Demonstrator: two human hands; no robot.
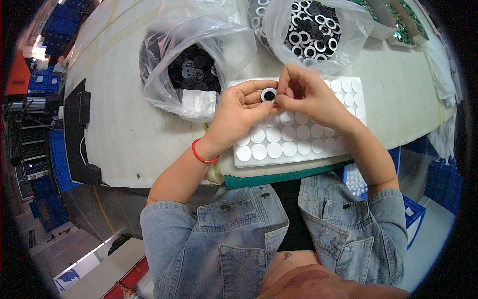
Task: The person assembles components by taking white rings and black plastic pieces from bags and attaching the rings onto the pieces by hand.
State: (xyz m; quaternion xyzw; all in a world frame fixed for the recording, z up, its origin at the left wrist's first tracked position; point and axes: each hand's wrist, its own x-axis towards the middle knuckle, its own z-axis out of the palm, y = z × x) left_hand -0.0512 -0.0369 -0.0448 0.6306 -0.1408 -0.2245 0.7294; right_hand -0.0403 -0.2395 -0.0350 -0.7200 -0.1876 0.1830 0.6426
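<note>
A small white ring with a black centre is held between the thumb and fingers of my left hand. My right hand is closed in a pinch at the ring's right edge; what its fingertips grip, if anything, is too small to make out. Both hands are over a white foam tray with rows of round white discs. Part of the tray is hidden under my hands and forearms.
Behind my left hand stands a clear plastic bag of black round parts. Another clear bag holds white rings and black parts. Boxes with green parts stand far right. A black device with a cable lies left.
</note>
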